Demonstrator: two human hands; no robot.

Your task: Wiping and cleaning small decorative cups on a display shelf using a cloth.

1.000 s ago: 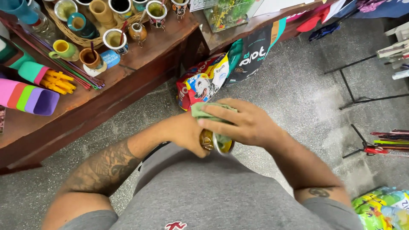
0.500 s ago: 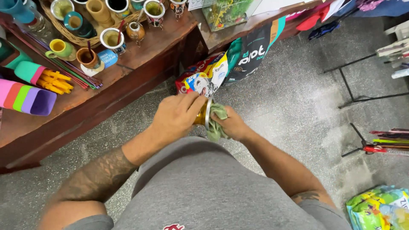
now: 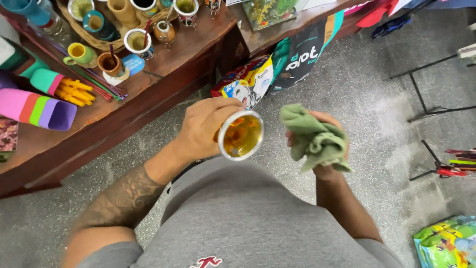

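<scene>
Hands held over a grey floor, seen from above. Left hand (image 3: 206, 129) grips a metal-rimmed cup (image 3: 241, 135), its mouth tilted toward the camera. Right hand (image 3: 322, 144), just beside it, clutches a crumpled green cloth (image 3: 313, 138). Wooden counter (image 3: 148, 87) at far left carries more cups.

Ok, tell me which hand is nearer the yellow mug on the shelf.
Left. The left hand, holding the metal-rimmed cup, is closer to the yellow mug; the right hand, gripping the green cloth, is farther.

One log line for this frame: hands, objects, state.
left hand: grips metal-rimmed cup, mouth toward camera | right hand: holds bunched green cloth | cup and cloth: apart | background: wooden table with cups
</scene>
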